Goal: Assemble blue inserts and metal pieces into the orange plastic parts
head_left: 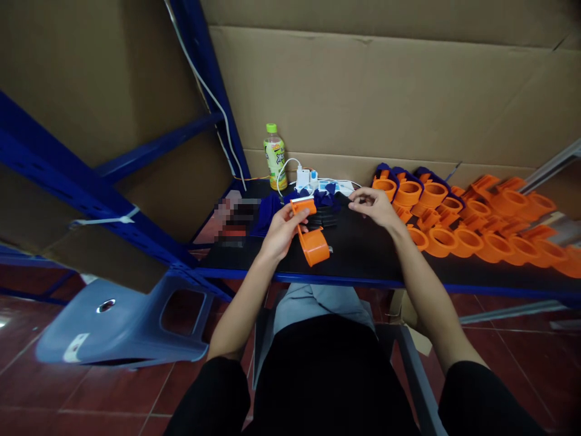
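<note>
My left hand [280, 233] is closed on an orange plastic ring holder [315, 247], raised over the near part of the bench. A white toothed strip [302, 199] runs along the holder's upper end, and its round ring hangs at the bottom. Between the fingertips of my right hand [376, 207] is a small black piece [342, 199], held to the right of the holder and apart from it. Several black strips [325, 217] lie behind the holder, partly hidden by it. Dark blue cloth pieces [269, 213] rest behind my left hand.
Rows of orange ring holders [467, 240] fill the bench's right side, some with dark blue cloth. At the back stand a green-capped bottle [275, 158] and white plugs with cables [303, 178]. A blue metal post [91, 181] and a plastic stool [122, 321] are at left.
</note>
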The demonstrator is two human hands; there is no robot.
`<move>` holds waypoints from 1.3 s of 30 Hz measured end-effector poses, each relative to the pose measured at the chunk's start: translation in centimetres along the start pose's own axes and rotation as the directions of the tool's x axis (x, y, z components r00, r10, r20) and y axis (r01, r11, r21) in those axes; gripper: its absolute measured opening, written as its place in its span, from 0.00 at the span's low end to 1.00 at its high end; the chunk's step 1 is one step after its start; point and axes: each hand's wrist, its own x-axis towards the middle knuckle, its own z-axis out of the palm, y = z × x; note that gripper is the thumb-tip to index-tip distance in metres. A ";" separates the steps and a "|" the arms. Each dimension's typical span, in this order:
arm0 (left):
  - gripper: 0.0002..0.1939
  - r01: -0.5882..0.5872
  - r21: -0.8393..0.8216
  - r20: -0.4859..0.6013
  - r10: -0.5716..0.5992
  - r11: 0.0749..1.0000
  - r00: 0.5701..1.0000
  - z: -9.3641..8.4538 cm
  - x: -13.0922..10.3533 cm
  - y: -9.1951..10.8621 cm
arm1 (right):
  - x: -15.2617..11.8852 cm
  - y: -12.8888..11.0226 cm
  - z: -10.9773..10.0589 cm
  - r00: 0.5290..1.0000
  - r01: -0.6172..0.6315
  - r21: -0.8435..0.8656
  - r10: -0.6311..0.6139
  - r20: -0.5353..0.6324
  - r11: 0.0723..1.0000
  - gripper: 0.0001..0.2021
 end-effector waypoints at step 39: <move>0.25 0.284 -0.187 0.042 -0.281 0.941 0.959 1.1 -1.2 1.3 | 3.5 6.2 4.1 0.983 -0.165 -0.818 0.163 -0.088 0.551 0.26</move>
